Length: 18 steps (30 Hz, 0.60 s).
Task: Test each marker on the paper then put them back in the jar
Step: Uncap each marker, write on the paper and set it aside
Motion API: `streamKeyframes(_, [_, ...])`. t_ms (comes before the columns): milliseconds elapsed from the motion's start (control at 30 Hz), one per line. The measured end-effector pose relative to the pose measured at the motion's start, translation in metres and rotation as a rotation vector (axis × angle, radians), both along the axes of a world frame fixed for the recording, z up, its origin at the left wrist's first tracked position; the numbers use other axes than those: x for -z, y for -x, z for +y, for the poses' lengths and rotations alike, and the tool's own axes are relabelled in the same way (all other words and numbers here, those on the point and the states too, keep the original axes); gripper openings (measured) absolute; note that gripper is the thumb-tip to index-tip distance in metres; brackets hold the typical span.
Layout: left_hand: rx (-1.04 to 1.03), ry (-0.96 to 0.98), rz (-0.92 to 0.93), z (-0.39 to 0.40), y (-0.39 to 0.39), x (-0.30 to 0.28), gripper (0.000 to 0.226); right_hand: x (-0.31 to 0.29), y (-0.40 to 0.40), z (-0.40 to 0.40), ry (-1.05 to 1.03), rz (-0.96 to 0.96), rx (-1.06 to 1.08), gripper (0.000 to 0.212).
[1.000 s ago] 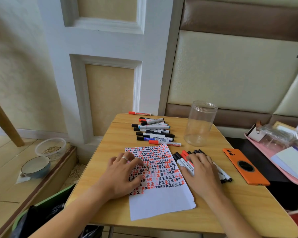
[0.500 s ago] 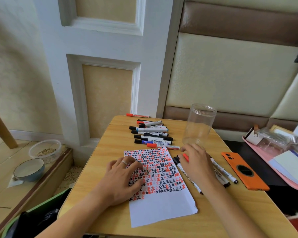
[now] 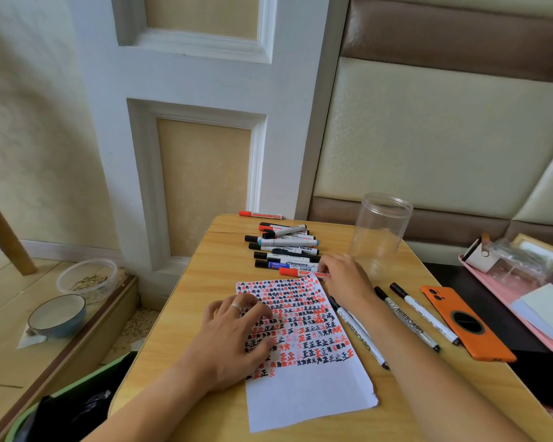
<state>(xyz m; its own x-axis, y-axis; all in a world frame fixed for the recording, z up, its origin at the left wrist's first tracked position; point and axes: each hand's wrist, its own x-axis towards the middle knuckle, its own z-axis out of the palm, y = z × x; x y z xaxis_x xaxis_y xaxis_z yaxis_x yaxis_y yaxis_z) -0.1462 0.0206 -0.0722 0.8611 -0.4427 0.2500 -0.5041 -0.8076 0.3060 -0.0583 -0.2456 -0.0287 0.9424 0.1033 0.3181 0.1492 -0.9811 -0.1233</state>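
We're reaching w/ our right hand (image 3: 345,279) to the red-capped marker (image 3: 300,272) lying nearest the paper's (image 3: 304,339) top edge; fingertips touch its right end, but whether they've closed round it yet we can't tell, since the knuckles hide the grip. Our left hand (image 3: 233,336) lies flat, fingers relaxed, pressing the paper down on the wooden table (image 3: 205,282).

To do this pick well, we judge: pinch the barrel near the end, lift it clear of the marker pile (image 3: 284,247) just behind so nothing rolls, keep the left hand pinning the sheet, then uncap and mark in the blank strip at the paper's near end, as the upper part is already full of red & black marks.

The clear jar (image 3: 379,231) stands upright and looks empty, just beyond the right hand. Three whiteboard markers (image 3: 409,317) lie right of the paper, beside the orange phone (image 3: 466,323).

Vs. half a sec ago: right hand has moved up and left from the whiteboard markers to the red one; left hand and paper unchanged. A sec ago that hand covered a bigger bunch of markers there.
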Motion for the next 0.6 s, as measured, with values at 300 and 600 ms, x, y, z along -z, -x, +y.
streamKeyframes(300, [0.002, 0.003, -0.013, 0.001, 0.002, -0.002, 0.05, -0.022, 0.055, 0.004, -0.074, -0.211, -0.007, 0.014])
streamKeyframes(600, [0.082, 0.141, -0.103, 0.004, 0.01, -0.014, 0.055, 0.002, 0.143, 0.035, -0.161, -0.081, -0.242, 0.013])
